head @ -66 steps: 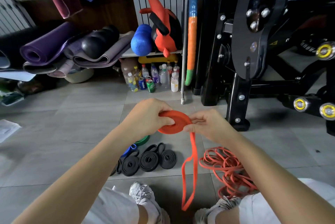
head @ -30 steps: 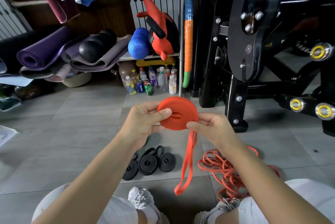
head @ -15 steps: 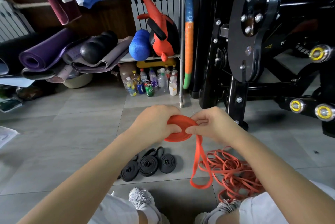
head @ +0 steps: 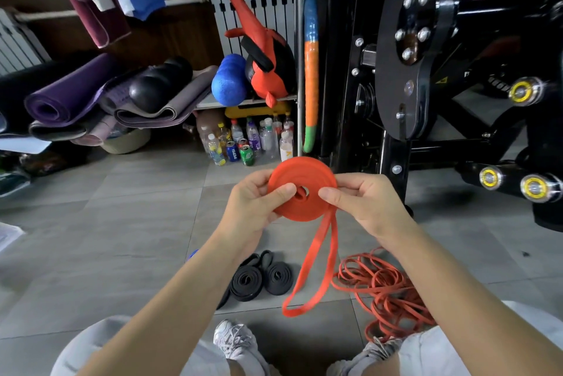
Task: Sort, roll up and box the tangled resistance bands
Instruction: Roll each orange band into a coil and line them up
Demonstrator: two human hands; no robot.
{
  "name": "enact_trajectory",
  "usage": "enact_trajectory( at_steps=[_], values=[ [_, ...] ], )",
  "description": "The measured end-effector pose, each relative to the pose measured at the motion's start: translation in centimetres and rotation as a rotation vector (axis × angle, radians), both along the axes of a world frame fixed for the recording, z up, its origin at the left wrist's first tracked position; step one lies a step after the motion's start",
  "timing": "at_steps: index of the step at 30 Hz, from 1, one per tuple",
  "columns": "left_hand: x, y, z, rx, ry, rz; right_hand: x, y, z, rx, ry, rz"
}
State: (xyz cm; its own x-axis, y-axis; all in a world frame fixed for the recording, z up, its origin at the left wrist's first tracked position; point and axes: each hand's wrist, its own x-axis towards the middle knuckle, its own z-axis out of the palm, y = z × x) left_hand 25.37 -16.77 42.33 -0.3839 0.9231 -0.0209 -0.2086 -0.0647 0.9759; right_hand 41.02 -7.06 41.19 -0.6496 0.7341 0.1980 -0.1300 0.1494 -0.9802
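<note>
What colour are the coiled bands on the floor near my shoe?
The coiled bands are black; head view shows them.

One wide camera sits on my head, facing forward and down, close above my left hand [head: 254, 203] and right hand [head: 367, 202].

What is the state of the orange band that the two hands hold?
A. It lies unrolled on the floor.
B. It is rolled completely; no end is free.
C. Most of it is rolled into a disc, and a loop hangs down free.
C: the left hand and the right hand pinch the band, wound into a flat disc, and a loop hangs below it.
</note>
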Motion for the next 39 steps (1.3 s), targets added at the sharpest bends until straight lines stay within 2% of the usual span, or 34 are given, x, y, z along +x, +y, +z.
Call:
enact_trajectory(
  at_steps=[1,2,6,8,9,11,15,19,25,28,30,31,34,36,39],
  values=[
    [-0.2,0.1,0.0,-0.045,0.106,-0.006,0.1,0.1,0.0,0.031,-0.044,0.003],
    [-0.6,0.2,0.2,-0.088,0.300,-0.012,0.1,0.4,0.1,0.072,-0.102,0.007],
    [-1.3,0.5,1.5,-0.141,1.194,-0.172,-0.3,0.9,0.3,0.275,-0.362,0.061],
    [-1.0,0.9,1.9,-0.151,1.491,-0.245,-0.7,0.8,0.3,0.342,-0.404,0.066],
    [-0.9,1.1,2.0,-0.154,1.568,-0.255,-0.9,0.8,0.4,0.354,-0.398,0.056],
    [-1.2,1.2,2.3,-0.145,1.573,-0.227,-1.0,0.8,0.5,0.329,-0.357,0.040],
    [-2.2,0.8,2.5,-0.108,1.385,-0.103,-0.3,1.3,0.5,0.278,-0.314,0.003],
    [-2.9,0.5,2.6,-0.061,1.114,-0.037,0.3,1.4,-0.2,0.235,-0.310,0.009],
    [-2.0,0.6,2.0,0.114,0.608,0.071,-0.3,0.8,-0.7,0.051,-0.001,0.000],
    [-1.1,0.4,0.9,0.085,0.396,0.102,-0.8,0.6,-0.7,0.042,0.040,-0.041],
    [-1.3,0.2,0.5,0.014,0.494,0.105,-1.0,0.6,-0.5,0.073,-0.014,-0.029],
    [-1.6,0.1,0.5,-0.031,0.653,0.101,-1.1,0.6,-0.4,0.078,-0.046,-0.015],
    [-2.3,-0.3,1.2,-0.091,1.340,0.020,-1.8,0.6,-0.3,0.153,-0.174,0.040],
    [-1.7,-0.1,1.7,-0.113,1.651,-0.096,-2.5,0.2,-0.4,0.197,-0.241,0.089],
    [-1.2,0.5,1.6,-0.221,1.814,-0.170,-3.3,-0.2,-0.8,0.253,-0.283,0.072]
  ],
)
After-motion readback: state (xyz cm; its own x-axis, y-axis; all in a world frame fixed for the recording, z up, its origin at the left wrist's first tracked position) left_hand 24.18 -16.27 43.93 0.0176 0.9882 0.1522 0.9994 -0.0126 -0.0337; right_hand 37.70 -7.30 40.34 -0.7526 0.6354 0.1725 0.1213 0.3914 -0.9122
